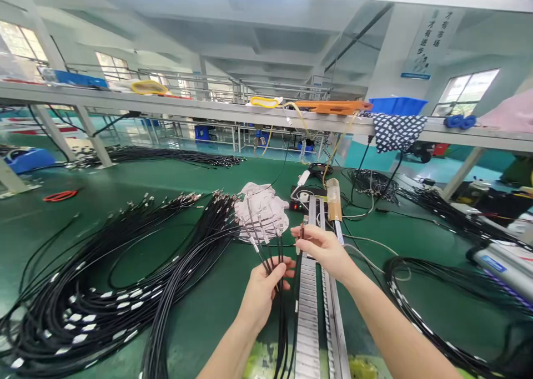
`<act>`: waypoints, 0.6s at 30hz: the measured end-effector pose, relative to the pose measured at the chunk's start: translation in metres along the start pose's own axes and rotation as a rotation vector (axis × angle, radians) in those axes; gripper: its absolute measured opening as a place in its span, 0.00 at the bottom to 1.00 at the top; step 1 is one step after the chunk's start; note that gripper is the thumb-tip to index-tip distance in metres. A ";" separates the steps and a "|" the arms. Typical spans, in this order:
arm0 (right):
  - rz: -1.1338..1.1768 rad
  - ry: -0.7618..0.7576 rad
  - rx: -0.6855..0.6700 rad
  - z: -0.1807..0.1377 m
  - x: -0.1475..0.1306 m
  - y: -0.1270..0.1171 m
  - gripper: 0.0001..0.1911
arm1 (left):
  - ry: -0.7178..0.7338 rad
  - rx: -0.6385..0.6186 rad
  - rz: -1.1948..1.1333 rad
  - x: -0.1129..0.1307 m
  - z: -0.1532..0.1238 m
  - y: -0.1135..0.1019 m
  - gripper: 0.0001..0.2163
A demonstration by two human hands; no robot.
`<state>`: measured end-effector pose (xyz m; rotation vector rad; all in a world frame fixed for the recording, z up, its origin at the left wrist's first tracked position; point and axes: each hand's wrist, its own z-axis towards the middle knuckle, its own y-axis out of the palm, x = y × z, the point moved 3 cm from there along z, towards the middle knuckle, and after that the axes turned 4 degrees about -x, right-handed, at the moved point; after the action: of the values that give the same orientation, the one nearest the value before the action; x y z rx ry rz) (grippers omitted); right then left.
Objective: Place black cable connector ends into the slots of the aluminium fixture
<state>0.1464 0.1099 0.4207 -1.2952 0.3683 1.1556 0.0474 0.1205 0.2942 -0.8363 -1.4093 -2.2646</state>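
My left hand (261, 291) is closed round a small bunch of thin black cables (266, 246), whose metal-tipped ends fan upward above the fingers. My right hand (323, 250) pinches the end of a single black cable (300, 236), holding it upright just right of the bunch. Both hands hover over a long metal rail (308, 307) that runs away from me on the green table (216, 307). The cable tails hang down past the rail toward the near edge.
A large tangled pile of black cables (104, 279) covers the table's left. A white cloth (261, 202) lies behind the hands, near a small black device (303, 195). More cable coils (433, 290) lie on the right. An overhead shelf (233, 111) carries bins and tools.
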 end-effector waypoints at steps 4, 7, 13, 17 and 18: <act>0.025 0.065 -0.026 0.004 0.003 -0.003 0.19 | 0.012 -0.052 -0.010 0.004 0.000 0.000 0.17; 0.004 0.081 -0.050 0.006 0.002 -0.006 0.17 | 0.000 -0.113 0.004 0.008 -0.004 0.007 0.15; -0.076 0.096 -0.069 0.005 -0.008 -0.008 0.17 | -0.027 -0.114 0.078 0.015 -0.005 0.015 0.15; -0.198 0.050 -0.002 0.002 -0.031 -0.023 0.17 | 0.107 0.067 0.066 0.034 0.001 0.010 0.17; -0.283 -0.015 0.109 0.000 -0.041 -0.031 0.16 | 0.162 0.096 0.070 0.041 0.002 0.010 0.17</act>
<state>0.1541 0.0955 0.4700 -1.1996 0.2248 0.8937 0.0222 0.1180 0.3281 -0.6468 -1.3812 -2.1409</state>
